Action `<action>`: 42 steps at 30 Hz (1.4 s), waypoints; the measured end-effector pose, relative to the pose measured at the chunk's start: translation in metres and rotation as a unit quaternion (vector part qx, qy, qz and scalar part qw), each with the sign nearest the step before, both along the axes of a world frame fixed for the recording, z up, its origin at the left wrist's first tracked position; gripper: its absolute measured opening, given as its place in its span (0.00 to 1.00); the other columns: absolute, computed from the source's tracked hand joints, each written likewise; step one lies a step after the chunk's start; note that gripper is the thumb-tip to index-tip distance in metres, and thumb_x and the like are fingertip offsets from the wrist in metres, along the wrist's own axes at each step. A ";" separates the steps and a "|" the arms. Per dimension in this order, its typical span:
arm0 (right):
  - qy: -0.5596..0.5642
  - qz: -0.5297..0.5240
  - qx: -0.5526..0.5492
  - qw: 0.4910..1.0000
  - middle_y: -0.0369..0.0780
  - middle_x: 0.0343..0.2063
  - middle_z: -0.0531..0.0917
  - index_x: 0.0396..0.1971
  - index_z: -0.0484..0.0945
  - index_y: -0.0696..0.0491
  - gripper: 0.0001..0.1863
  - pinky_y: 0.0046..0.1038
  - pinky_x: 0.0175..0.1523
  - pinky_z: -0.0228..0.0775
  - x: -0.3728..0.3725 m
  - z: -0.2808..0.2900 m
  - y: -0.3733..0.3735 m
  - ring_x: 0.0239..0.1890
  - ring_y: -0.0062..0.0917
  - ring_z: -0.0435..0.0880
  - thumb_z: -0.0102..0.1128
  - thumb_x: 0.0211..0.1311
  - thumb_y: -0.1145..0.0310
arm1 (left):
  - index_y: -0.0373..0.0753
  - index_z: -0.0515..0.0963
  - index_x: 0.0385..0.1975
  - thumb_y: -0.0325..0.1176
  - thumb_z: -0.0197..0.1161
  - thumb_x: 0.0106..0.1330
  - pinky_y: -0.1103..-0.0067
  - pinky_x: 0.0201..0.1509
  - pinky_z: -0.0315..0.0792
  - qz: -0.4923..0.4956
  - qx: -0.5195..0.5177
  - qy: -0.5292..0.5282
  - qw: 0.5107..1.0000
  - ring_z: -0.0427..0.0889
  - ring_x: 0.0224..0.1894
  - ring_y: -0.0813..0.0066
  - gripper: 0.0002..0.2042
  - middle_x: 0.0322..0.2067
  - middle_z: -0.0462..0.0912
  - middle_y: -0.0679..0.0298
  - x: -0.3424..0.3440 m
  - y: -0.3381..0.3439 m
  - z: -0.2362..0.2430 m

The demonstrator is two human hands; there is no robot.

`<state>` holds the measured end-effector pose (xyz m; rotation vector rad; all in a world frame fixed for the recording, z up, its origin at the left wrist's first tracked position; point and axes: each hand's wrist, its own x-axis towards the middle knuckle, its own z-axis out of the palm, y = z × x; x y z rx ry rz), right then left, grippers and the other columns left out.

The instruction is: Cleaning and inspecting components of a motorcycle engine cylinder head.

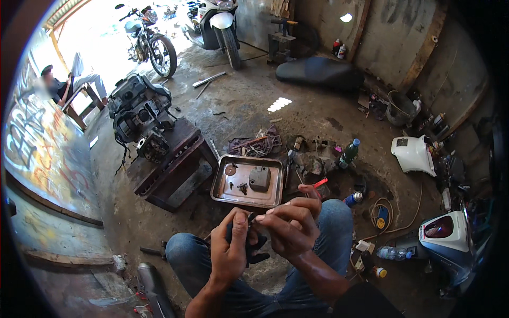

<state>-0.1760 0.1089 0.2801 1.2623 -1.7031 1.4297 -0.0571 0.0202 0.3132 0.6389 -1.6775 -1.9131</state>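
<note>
Both my hands meet above my knees, just on the near side of a metal tray (216, 195). My left hand (231, 241) is closed round a black piece (258, 253), perhaps cloth or rubber; its kind is unclear. With thumb and fingertips pressed together, my right hand (294, 225) pinches at a small dark part (251, 217) between the hands, too small to name. In the tray lie a grey box-shaped metal cover (259, 179), a round flat disc (230, 169) and a few small dark metal parts (242, 188).
An engine (140, 108) rests on a wooden bench (177, 175) to the left. Right of the tray stand a green bottle (349, 155) and a blue can (352, 199). A motorcycle seat (318, 72) lies farther back. Parked motorcycles (154, 47) and a seated person (69, 87) are beyond.
</note>
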 end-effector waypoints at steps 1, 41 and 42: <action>0.010 0.009 -0.003 1.000 0.30 0.31 0.80 0.32 0.89 0.44 0.07 0.48 0.62 0.67 0.002 0.001 0.001 0.39 0.27 0.75 0.72 0.50 0.69 | 0.34 0.76 0.36 0.41 0.48 0.82 0.85 0.33 0.66 -0.013 -0.019 -0.007 1.000 0.71 0.28 0.86 0.17 0.27 0.75 0.70 0.000 -0.001 -0.002; -0.380 0.262 0.070 0.884 0.35 0.33 0.81 0.38 0.88 0.56 0.08 0.20 0.41 0.73 -0.015 0.006 0.008 0.37 0.17 0.80 0.74 0.58 0.76 | 0.32 0.75 0.33 0.41 0.48 0.82 0.81 0.30 0.68 -0.070 -0.083 -0.097 0.989 0.73 0.24 0.83 0.19 0.22 0.78 0.67 -0.004 -0.009 -0.004; -0.394 0.251 0.067 0.881 0.36 0.33 0.81 0.39 0.88 0.57 0.09 0.21 0.42 0.74 -0.013 0.004 0.007 0.37 0.17 0.81 0.73 0.59 0.75 | 0.32 0.75 0.33 0.41 0.48 0.82 0.81 0.30 0.68 -0.072 -0.083 -0.096 0.989 0.73 0.24 0.83 0.19 0.22 0.78 0.67 -0.004 -0.008 -0.003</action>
